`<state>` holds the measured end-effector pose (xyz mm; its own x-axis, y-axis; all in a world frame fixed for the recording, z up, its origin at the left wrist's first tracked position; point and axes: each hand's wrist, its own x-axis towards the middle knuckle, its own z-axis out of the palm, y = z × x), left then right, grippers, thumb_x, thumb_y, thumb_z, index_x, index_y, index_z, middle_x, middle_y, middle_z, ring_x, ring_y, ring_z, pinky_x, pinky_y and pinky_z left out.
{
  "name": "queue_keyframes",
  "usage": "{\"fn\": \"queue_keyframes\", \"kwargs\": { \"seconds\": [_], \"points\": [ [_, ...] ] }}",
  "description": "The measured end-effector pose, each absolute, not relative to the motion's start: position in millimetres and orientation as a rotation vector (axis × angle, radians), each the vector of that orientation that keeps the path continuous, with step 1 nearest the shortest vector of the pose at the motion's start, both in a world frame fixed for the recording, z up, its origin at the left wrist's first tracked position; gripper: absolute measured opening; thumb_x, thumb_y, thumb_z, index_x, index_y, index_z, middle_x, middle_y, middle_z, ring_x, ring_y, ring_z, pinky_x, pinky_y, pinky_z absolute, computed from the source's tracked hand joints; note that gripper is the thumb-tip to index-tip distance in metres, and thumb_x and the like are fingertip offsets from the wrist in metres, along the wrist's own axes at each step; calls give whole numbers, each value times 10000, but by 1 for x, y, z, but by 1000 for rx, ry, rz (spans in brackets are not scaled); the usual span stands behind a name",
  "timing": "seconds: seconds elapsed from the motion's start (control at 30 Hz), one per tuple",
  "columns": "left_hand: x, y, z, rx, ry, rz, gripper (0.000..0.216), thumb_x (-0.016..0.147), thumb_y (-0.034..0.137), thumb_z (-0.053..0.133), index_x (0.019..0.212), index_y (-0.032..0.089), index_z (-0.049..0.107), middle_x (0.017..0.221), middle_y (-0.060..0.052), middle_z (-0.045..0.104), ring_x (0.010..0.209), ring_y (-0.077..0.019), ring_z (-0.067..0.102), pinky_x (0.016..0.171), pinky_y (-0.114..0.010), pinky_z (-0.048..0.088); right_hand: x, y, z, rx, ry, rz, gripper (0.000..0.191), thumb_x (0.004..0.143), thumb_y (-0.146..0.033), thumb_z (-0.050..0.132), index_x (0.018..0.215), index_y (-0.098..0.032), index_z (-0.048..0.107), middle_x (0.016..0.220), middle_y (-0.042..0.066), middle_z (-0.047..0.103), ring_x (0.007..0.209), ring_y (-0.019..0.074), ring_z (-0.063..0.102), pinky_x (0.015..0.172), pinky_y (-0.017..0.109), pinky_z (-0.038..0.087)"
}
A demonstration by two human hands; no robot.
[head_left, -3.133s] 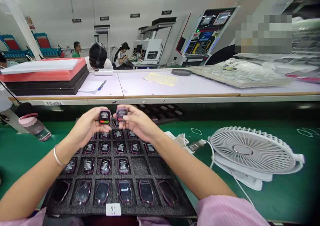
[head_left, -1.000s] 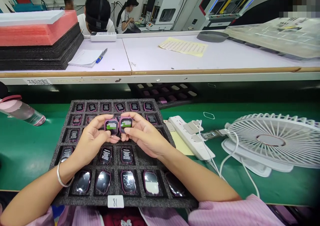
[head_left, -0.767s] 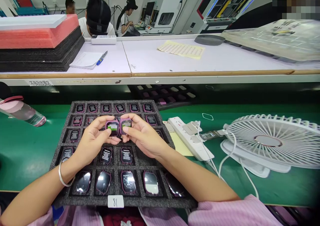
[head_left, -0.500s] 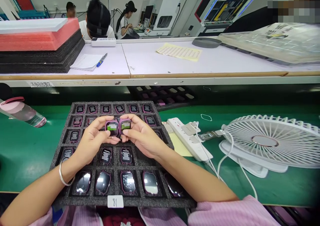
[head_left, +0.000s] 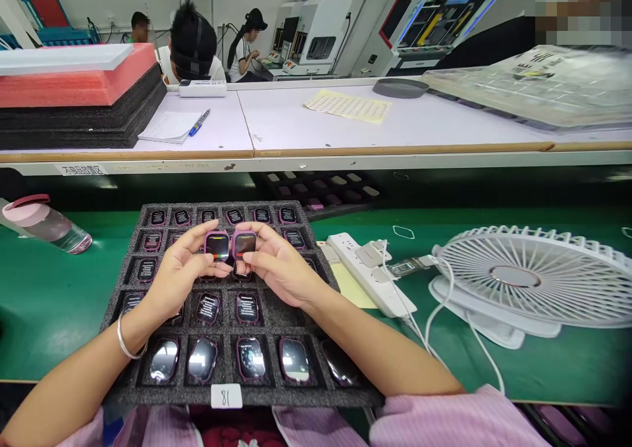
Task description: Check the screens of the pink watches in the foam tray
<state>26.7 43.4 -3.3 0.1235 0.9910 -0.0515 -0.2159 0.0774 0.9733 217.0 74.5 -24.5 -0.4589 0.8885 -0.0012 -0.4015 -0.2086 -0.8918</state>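
Observation:
My left hand [head_left: 180,272] grips a purple-framed smartwatch body [head_left: 216,246] between thumb and fingers. A second smartwatch body [head_left: 244,243], also purple-edged, is pinched in my right hand [head_left: 281,266]. Both are held side by side, screens facing me, mostly dark with a thin yellow strip at the top and small coloured marks below. Under my hands lies a black foam tray [head_left: 168,396] with rows of pockets. Many pockets hold similar watch bodies [head_left: 247,307], some showing white text. The front row's screens [head_left: 252,359] reflect light. A label [head_left: 226,395] reading 81 sits on the tray's front edge.
Right of the tray are a white power strip [head_left: 365,269] with cables and a white fan [head_left: 538,282]. A bottle [head_left: 49,223] lies at left. Behind runs a raised shelf [head_left: 281,131] with foam sheets [head_left: 74,91], paper and a pen [head_left: 199,123]. Co-workers sit beyond.
The screens of both held watches have switched from a green-banded picture to a mostly dark one. My hands keep their grip, and the view has shifted slightly.

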Motion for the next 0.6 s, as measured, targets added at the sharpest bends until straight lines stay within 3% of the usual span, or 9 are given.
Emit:
{"fn": "queue_keyframes", "kwargs": {
  "seconds": [0.13, 0.3, 0.6],
  "points": [
    [24, 48, 2, 1081, 968, 1221, 594, 781, 206, 725, 1358, 199, 585, 1227, -82, 701, 767, -164, 769, 747, -294, 658, 219, 81, -20, -632, -1082, 1788, 417, 782, -193, 729, 1174, -242, 597, 994, 2, 696, 702, 132, 673, 715, 303, 524],
    [24, 63, 19, 1148, 902, 1250, 561, 755, 183, 726, 1305, 182, 622, 1127, -56, 734, 753, -169, 770, 741, -295, 659, 216, 98, -9, -516, -1103, 1782, 314, 898, -411, 690, 1139, -220, 628, 891, 8, 711, 686, 155, 707, 684, 301, 547],
    [27, 86, 45, 1157, 846, 1343, 614, 695, 120, 690, 1301, 173, 608, 1000, -25, 749, 693, -147, 756, 713, -280, 659, 212, 123, 17, -475, -1206, 1639, 260, 944, -400, 602, 1142, -233, 597, 970, 24, 732, 648, 145, 697, 670, 317, 573]
  ]
}}
